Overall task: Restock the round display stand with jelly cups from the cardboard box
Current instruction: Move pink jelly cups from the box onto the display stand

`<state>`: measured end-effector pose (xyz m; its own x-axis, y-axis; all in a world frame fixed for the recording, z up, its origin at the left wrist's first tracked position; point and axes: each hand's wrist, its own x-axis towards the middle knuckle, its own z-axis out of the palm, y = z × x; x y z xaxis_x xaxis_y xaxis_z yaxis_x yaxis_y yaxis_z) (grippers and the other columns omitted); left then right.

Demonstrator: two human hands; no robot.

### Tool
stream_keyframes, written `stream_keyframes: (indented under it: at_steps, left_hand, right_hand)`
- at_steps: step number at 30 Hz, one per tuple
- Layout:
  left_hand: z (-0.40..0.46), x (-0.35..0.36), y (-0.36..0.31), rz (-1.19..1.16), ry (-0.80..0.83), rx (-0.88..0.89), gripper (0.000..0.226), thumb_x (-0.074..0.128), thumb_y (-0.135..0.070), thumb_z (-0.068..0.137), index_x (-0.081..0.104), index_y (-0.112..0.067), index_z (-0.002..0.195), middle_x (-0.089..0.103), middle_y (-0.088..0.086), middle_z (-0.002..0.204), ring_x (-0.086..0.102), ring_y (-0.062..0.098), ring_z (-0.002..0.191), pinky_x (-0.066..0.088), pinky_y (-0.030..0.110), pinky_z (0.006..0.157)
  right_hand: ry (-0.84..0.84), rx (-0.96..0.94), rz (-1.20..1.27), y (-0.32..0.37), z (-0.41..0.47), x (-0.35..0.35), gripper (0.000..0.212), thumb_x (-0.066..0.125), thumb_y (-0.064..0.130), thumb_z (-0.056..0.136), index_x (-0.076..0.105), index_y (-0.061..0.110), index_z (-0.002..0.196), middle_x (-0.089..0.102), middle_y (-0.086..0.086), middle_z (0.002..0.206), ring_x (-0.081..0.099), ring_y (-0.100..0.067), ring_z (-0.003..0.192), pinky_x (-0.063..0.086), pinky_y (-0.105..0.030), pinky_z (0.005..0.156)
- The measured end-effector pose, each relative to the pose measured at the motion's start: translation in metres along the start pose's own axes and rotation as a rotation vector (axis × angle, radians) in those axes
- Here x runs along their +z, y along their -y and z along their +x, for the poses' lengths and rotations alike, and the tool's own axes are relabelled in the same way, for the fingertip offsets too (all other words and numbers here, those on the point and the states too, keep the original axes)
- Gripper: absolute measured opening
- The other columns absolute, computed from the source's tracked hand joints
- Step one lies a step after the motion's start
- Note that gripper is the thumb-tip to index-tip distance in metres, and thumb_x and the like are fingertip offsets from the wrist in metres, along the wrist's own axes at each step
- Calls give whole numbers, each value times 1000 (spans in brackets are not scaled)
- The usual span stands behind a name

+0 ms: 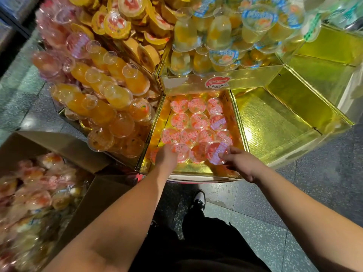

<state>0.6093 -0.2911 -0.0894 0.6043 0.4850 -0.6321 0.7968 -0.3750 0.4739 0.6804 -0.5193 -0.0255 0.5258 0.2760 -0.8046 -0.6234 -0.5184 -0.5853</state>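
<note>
Right hand (242,163) pinches a clear pink-lidded jelly cup (217,153); left hand (166,157) grips another cup (181,152)

cardboard box (64,146) cut off at left edge, its cups blurred; left hand (166,157) fingertips hidden among jelly cups (181,154).
</note>
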Motion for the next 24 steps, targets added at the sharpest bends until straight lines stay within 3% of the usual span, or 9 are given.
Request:
stream_keyframes:
  at_steps: [4, 6, 9, 12, 15, 17, 19, 22, 24]
  left_hand:
    - [3, 2, 1, 59, -53, -14, 46, 60, -11, 96, 47, -10, 140, 56, 11, 134, 61, 26, 111, 46, 23, 66]
    - [2, 2, 1, 145, -75, -41, 44, 63, -14, 95, 49, -7, 136, 52, 13, 131, 59, 27, 108, 44, 26, 65]
    - [2, 1, 2, 235, -89, -35, 41, 64, -19, 95, 47, -7, 130, 49, 13, 128, 57, 25, 99, 43, 31, 66]
    - [2, 0, 1, 281, -61, -14, 44, 62, -24, 95, 44, -7, 132, 48, 13, 133, 60, 27, 102, 41, 30, 64]
    - [2, -2, 2, 245, -34, -7, 43, 61, -22, 96, 44, -7, 133, 48, 14, 133, 56, 19, 84, 38, 23, 57]
    - [2, -4, 5, 176, -25, 1, 42, 62, -22, 96, 47, -6, 131, 51, 14, 130, 55, 22, 88, 40, 26, 61]
    - [2, -9, 8, 119, -18, 19, 43, 63, -25, 96, 50, -4, 132, 57, 14, 129, 59, 29, 103, 43, 31, 69]
    - [0, -15, 14, 67, 39, 55, 48, 60, -29, 97, 49, -4, 135, 58, 14, 130, 58, 26, 102, 42, 30, 74]
    - [-3, -18, 17, 7, 73, 61, 48, 58, -32, 98, 48, -5, 136, 56, 12, 133, 52, 19, 97, 40, 28, 75]
  right_hand:
    - [9, -5, -74, -4, 6, 0, 31, 68, 31, 92, 59, 24, 121, 71, -5, 101, 69, -15, 78, 34, -20, 33]
    - [6, -3, -98, -8, 10, -1, 33, 67, 32, 93, 57, 26, 124, 71, -2, 100, 68, -18, 81, 34, -18, 32]
    - [9, 0, -79, -11, 11, -1, 35, 67, 30, 93, 59, 24, 126, 72, 1, 100, 68, -19, 88, 43, -20, 47]
    - [21, -13, -92, -8, 5, 1, 22, 63, 26, 96, 60, 23, 118, 69, 3, 94, 69, -8, 71, 36, -17, 34]
    - [29, -17, -87, -7, 6, 3, 14, 61, 21, 97, 58, 20, 111, 65, 4, 86, 62, -1, 49, 33, -10, 33]
    - [46, -18, -73, -9, 12, 7, 19, 66, 26, 94, 63, 22, 112, 70, 2, 91, 67, -3, 56, 45, -18, 48]
    - [36, 3, -57, -10, 18, 12, 23, 70, 30, 90, 67, 27, 112, 74, 1, 97, 73, -13, 70, 51, -37, 64]
    - [45, 6, 26, -8, 24, 21, 13, 68, 25, 92, 67, 26, 105, 74, -1, 96, 70, -12, 71, 54, -32, 60]
    - [57, 16, 107, -6, 30, 28, 20, 70, 23, 90, 67, 21, 109, 75, -5, 104, 70, -21, 94, 54, -44, 86]
